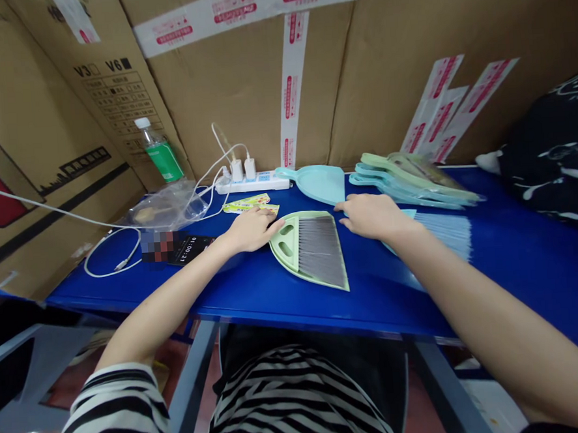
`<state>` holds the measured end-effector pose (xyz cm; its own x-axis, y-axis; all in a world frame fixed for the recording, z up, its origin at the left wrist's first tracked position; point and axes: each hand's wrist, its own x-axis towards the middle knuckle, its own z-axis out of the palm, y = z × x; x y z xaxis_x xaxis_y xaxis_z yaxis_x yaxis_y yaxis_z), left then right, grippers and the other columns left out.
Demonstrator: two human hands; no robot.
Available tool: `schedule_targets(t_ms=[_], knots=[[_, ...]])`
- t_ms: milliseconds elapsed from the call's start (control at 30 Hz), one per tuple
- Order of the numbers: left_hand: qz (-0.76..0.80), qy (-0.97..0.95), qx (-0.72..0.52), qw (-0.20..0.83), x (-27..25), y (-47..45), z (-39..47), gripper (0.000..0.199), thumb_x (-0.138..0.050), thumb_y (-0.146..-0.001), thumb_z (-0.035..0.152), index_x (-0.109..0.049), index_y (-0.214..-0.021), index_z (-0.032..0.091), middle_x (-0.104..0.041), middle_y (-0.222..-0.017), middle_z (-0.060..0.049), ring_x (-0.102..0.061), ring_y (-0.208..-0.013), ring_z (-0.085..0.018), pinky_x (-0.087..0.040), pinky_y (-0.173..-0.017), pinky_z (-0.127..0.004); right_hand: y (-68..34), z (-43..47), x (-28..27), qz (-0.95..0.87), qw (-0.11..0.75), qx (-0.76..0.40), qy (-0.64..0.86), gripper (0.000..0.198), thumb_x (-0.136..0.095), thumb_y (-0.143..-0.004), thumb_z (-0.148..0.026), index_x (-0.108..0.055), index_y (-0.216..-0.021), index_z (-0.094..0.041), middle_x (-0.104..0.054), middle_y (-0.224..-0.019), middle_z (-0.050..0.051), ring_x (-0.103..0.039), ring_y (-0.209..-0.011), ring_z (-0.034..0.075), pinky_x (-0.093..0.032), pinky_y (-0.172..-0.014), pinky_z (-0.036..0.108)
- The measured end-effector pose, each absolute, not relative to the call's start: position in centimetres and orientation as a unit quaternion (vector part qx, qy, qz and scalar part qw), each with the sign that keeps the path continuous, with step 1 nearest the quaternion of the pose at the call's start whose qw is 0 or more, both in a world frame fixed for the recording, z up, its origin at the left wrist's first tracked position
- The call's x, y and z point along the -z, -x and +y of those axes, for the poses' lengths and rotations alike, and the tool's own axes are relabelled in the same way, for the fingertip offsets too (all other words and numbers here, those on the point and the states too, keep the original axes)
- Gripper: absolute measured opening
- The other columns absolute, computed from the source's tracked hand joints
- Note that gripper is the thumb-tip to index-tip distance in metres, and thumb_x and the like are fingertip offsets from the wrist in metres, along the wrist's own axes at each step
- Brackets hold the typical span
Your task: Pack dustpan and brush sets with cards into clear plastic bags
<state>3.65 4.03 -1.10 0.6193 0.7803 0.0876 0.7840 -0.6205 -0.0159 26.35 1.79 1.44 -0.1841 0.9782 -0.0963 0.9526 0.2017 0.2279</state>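
A light green dustpan [339, 284] lies flat before me, with a green hand brush [291, 244] with grey bristles nested in it. My left hand [253, 230] is at its upper left edge, fingers apart, the thumb at or against the rim. To the right of the pan my right hand [370, 215] hovers or rests low, fingers loosely bent and apart, holding nothing visible. Behind it lies a light blue dustpan [320, 180], close to the fingertips. A blue brush [444, 232] with pale bristles lies partly hidden under my right forearm.
Bagged dustpans [414, 181] are stacked at the back right, near a dark patterned cloth bag [554, 154]. A power strip [252, 183] with chargers, yellow-green packets [249, 202], a phone [190, 248], cables and a bottle [160, 152] stand left. Cardboard [242, 89] walls the blue table [294, 307].
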Motion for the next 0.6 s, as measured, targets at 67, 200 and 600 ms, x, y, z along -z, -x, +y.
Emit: schedule_targets(t_ms=[67, 200, 600], knots=[[-0.436, 0.899, 0.026, 0.028, 1.0, -3.6, 4.0, 0.055, -0.021, -0.098, 0.042, -0.066, -0.109, 0.012, -0.067, -0.116, -0.014, -0.061, -0.109, -0.025, -0.047, -0.094, -0.039, -26.3, 1.8, -1.5, 0.766, 0.122, -0.063, -0.629, 0.039, -0.045, -0.089, -0.022, -0.064, -0.123, -0.019, -0.065, -0.119, 0.017, -0.063, -0.106, 0.029, -0.047, -0.073, 0.033], [-0.426, 0.904, 0.028, 0.034, 1.2, -3.5, 4.0, 0.053, -0.021, -0.099, 0.040, -0.068, -0.106, 0.015, -0.067, -0.116, -0.010, -0.063, -0.106, -0.022, -0.048, -0.094, -0.037, -26.3, 1.8, -1.3, 0.764, 0.133, -0.073, -0.628, 0.039, -0.044, -0.089, -0.024, -0.062, -0.124, -0.021, -0.065, -0.120, 0.015, -0.062, -0.107, 0.028, -0.048, -0.075, 0.033], [-0.254, 0.957, 0.128, 0.064, 1.1, -3.7, 1.9, 0.041, -0.036, -0.098, 0.030, -0.050, -0.132, 0.013, -0.053, -0.139, -0.012, -0.051, -0.127, -0.021, -0.043, -0.105, -0.041, -26.6, 1.9, -1.3, 0.781, 0.096, -0.078, -0.612, 0.038, -0.044, -0.088, -0.019, -0.065, -0.120, -0.018, -0.067, -0.115, 0.017, -0.064, -0.103, 0.029, -0.048, -0.070, 0.033]])
